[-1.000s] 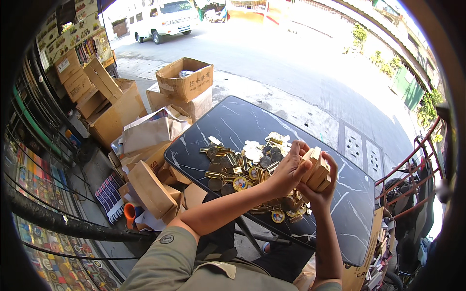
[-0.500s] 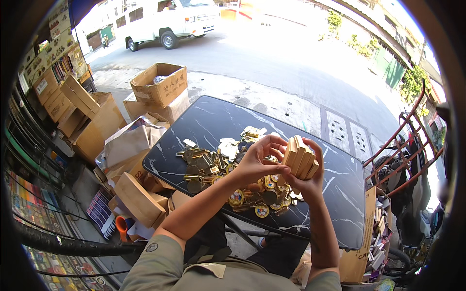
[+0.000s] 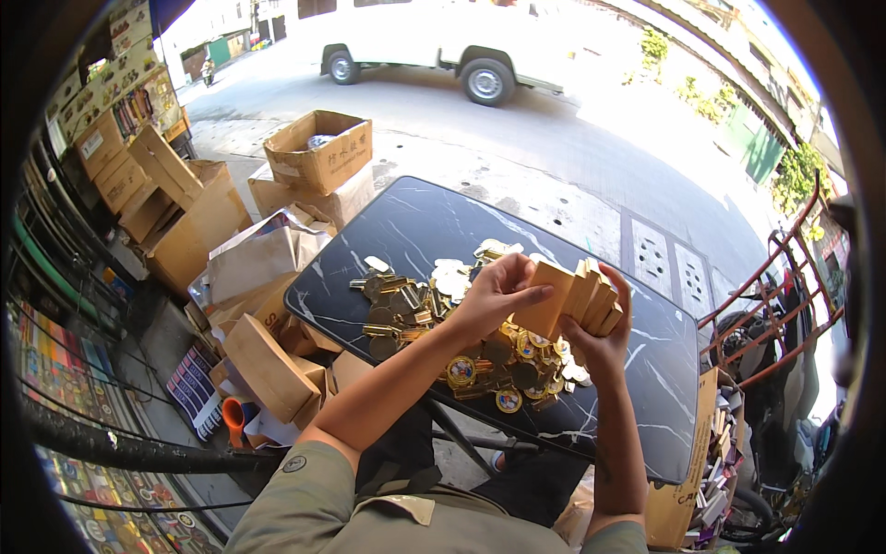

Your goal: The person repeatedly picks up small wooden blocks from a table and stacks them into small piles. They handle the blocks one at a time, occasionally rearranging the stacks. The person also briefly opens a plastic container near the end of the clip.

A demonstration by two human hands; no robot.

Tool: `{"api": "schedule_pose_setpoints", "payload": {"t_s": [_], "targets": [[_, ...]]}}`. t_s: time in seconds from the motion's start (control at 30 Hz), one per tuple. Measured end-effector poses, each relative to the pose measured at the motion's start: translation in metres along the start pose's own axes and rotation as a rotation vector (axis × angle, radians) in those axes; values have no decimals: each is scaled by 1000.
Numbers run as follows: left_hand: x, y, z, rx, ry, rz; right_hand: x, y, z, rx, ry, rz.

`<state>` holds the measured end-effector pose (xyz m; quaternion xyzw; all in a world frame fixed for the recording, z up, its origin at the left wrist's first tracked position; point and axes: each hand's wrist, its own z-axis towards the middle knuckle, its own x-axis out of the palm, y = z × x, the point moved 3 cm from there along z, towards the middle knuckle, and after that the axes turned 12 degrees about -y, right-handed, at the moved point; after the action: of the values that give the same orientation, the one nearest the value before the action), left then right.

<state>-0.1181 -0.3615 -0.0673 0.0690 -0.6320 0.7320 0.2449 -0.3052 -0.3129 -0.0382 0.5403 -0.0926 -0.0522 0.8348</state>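
Over a black marble-patterned table [image 3: 388,222], my right hand [image 3: 604,351] grips a stack of thin tan wooden-looking blocks [image 3: 591,297], held upright with their edges showing. My left hand [image 3: 494,294] pinches one flat tan block [image 3: 543,288] at the stack's left side, its thumb on the near face and its fingers partly hidden behind. Beneath both hands lies a loose pile of round medallions [image 3: 508,400], with gold rims and coloured faces. Dark discs [image 3: 382,347], shiny gold pieces [image 3: 406,316] and white-silver pieces [image 3: 449,277] are mixed in to the left.
Cardboard boxes [image 3: 318,166] and an orange tube-like thing [image 3: 233,420] stand left of the table. An open carton of small boxes [image 3: 706,471] is by its right edge, near a red metal rack [image 3: 766,314]. A white vehicle [image 3: 434,55] is on the road beyond.
My left hand has closed on one block, which now shows its broad face and stands tilted away from the stack. The white vehicle has moved right along the road.
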Motion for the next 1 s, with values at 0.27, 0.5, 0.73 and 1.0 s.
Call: {"api": "schedule_pose_setpoints", "payload": {"t_s": [0.27,0.5,0.73,1.0], "targets": [[20,15,-3,146,161,-24,5,1,1,-8,7,-19],[6,11,-1,191,101,116,0,-2,4,-102,110,-39],[7,-6,-5,151,-34,75,1,0,4,-66,134,-63],[36,-18,-29,168,-17,74,4,12,-4,-73,56,23]]}}
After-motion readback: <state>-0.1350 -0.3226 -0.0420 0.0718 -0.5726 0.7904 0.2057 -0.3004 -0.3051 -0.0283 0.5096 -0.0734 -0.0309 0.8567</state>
